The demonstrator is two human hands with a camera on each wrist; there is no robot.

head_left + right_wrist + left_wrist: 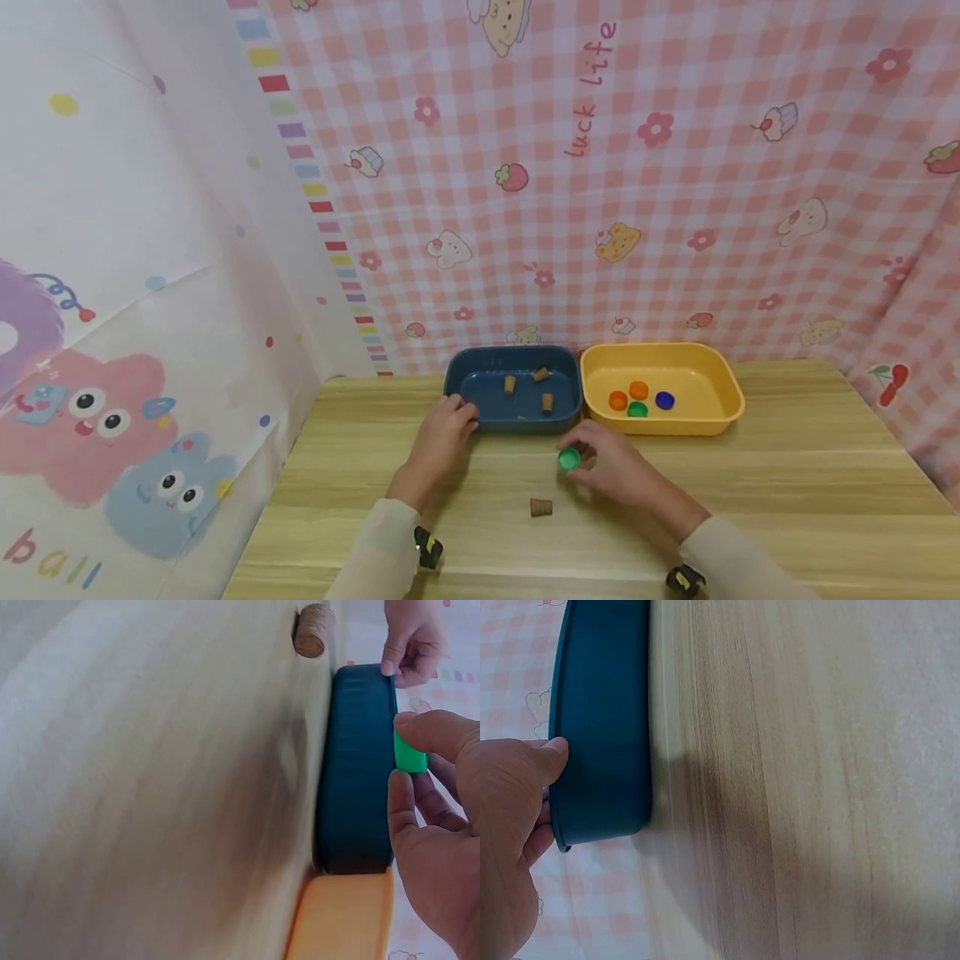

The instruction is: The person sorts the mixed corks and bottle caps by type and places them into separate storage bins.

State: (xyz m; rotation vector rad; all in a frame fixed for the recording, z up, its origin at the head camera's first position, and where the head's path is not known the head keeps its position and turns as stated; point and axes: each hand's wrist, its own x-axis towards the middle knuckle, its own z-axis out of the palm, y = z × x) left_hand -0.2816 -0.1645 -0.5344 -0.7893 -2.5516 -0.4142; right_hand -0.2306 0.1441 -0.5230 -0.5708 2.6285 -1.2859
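A green bottle cap [568, 459] is pinched between the thumb and fingers of my right hand [618, 467], above the table just in front of the trays. My left hand [442, 435] grips the left front rim of a dark blue tray [604, 712], thumb outside and fingers over the edge. Inside that tray lie three corks [547, 403]. Another cork [541, 507] rests on its side on the table, nearer me than the right hand. To the right, a yellow tray [708, 387] contains orange caps [638, 389], a green cap [637, 409] and a blue cap [664, 401].
The two trays stand side by side at the back of the wooden table [795, 492]. A pink checked cloth [675, 183] hangs right behind them. On the left hangs a white cloth [195, 333] with cartoon figures.
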